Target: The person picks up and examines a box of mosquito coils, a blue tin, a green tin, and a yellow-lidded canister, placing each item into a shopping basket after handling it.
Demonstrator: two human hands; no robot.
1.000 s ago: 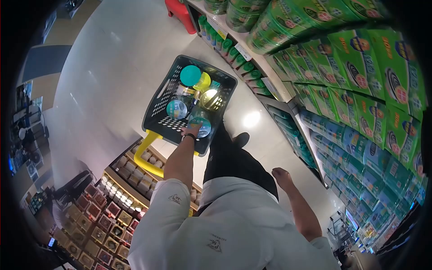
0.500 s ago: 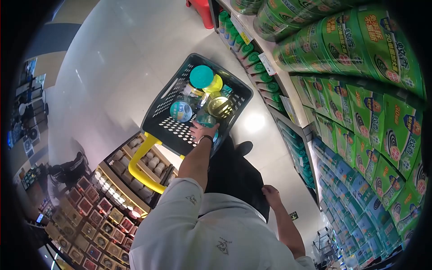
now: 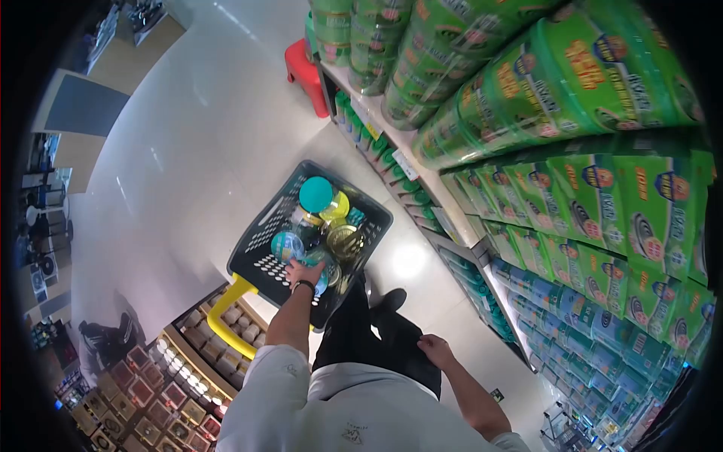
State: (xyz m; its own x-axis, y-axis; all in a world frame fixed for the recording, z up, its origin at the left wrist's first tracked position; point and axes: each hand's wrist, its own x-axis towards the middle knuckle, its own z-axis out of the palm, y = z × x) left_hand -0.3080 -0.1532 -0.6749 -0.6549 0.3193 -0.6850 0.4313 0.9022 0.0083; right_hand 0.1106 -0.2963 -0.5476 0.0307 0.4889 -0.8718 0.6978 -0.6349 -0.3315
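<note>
My left hand (image 3: 303, 274) reaches into a dark shopping basket (image 3: 245, 245) with its fingers around a clear plastic jar (image 3: 325, 264) with teal on it; the hand hides part of this jar. Just above the fingers lies a round blue-labelled tub (image 3: 286, 245). Also in the basket are a teal-lidded jar (image 3: 315, 194), a yellow container (image 3: 337, 206) and a container with a gold lid (image 3: 344, 239). Beside my right thigh, my right hand (image 3: 434, 349) hangs with curled fingers and nothing visible in them.
A yellow handle (image 3: 226, 328) sticks out from the basket's near end. Along the right, shelves hold green mosquito coil tubs (image 3: 520, 83), green boxes (image 3: 587, 196) and blue-green packs (image 3: 580, 320). A red stool (image 3: 307, 77) stands at the shelf's far end. At lower left is a person (image 3: 109, 343).
The basket and my left hand appear lower and further left in view, and the hand now sits closer to the blue-labelled tub. More of the upper shelf and red stool shows.
</note>
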